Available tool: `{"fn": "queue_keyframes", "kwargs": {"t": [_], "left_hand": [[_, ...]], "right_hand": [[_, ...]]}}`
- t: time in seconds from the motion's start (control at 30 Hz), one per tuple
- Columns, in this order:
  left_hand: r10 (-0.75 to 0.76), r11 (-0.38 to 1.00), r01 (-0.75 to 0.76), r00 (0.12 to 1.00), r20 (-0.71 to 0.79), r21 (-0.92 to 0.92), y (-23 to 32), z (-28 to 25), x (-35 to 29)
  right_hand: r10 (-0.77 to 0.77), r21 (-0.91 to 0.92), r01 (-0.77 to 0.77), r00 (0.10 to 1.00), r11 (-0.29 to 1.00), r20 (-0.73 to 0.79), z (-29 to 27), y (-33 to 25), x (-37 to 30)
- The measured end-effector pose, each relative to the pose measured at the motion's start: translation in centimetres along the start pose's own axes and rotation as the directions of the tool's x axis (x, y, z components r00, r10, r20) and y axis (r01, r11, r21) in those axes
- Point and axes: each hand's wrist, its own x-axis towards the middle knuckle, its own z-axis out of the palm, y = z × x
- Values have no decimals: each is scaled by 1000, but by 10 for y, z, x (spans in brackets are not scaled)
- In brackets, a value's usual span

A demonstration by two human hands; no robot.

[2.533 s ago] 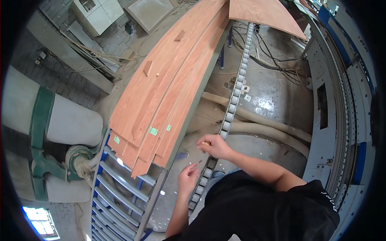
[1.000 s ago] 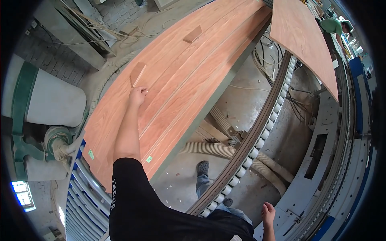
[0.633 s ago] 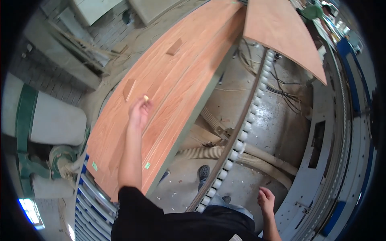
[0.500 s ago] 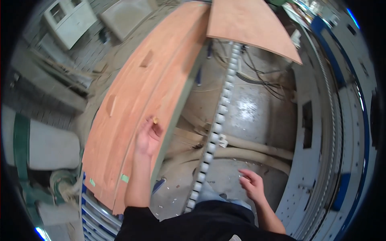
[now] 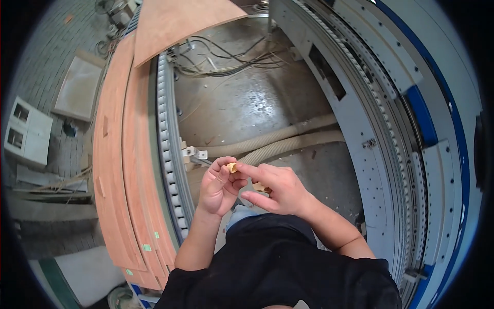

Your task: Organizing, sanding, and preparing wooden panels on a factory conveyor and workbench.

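Note:
My two hands meet in front of my chest, above the concrete floor. My left hand point(image 5: 216, 188) pinches a small tan piece point(image 5: 232, 167) between thumb and fingertips. My right hand point(image 5: 275, 191) reaches its index fingertip to the same piece, and a second tan bit point(image 5: 260, 188) shows tucked under its curled fingers. What these bits are is too small to tell. Long reddish veneer sheets point(image 5: 116, 154) lie on the conveyor to my left, out of reach of both hands.
A toothed roller rail point(image 5: 170, 149) runs beside the veneer sheets. Another sheet point(image 5: 175, 23) lies at the top. Two pale hoses point(image 5: 288, 141) and loose cables point(image 5: 216, 49) cross the floor. A grey and blue machine frame point(image 5: 406, 118) curves along the right.
My left hand has drawn back from the veneer sheet and joined my right hand in front of me. My view has swung right, toward the floor and machine frame.

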Motion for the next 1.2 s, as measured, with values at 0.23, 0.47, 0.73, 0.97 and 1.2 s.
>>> {"fn": "queue_keyframes", "kwargs": {"t": [0.23,0.47,0.73,0.97,1.2], "left_hand": [[-77,996,76,997,19,38,-64,52,9],[-72,924,16,988,134,383,-79,72,13],[-117,792,-16,977,177,610,-80,86,11],[-42,797,-55,988,147,601,-97,85,-1],[-107,758,-71,967,231,648,-96,91,-10]], "right_hand": [[84,318,-38,987,947,-134,-57,2,-58],[26,150,-5,990,989,-141,-89,-6,-86],[-144,-104,131,981,986,-129,-97,7,-107],[-155,-58,146,968,988,-196,-82,8,-116],[309,883,-258,941,392,138,-65,6,-140]]}}
